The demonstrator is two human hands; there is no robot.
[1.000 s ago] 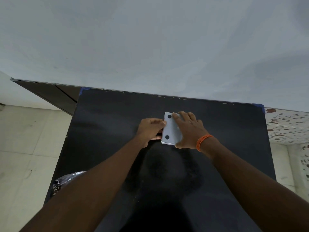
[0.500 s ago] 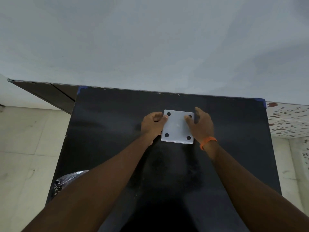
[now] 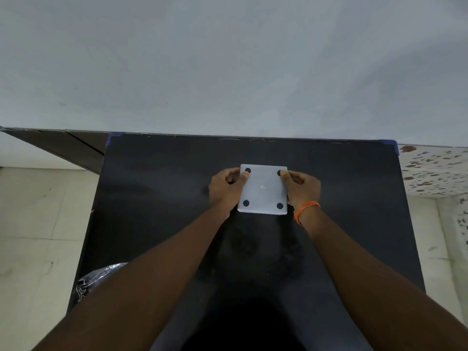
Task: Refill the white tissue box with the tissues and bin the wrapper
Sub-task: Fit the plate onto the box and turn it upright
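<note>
Fingers curled, thumbs pressed on top: left hand (image 3: 226,190), right hand (image 3: 301,188) clamp white tissue box (image 3: 263,189) by sides, underside up, mid black table (image 3: 157,198). Likely closing base after refill; next, flip upright. Tissues, wrapper unseen.

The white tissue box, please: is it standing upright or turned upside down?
Upside down: the white tissue box shows a flat face with four black feet uppermost.

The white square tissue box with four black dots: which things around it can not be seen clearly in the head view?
- Tissues: none in the head view; the white square tissue box shows only its dotted face.
- Box sides: covered by left hand and right hand.
- Shiny plastic bag at the black table edge: partly behind the left forearm; contents unclear.
</note>
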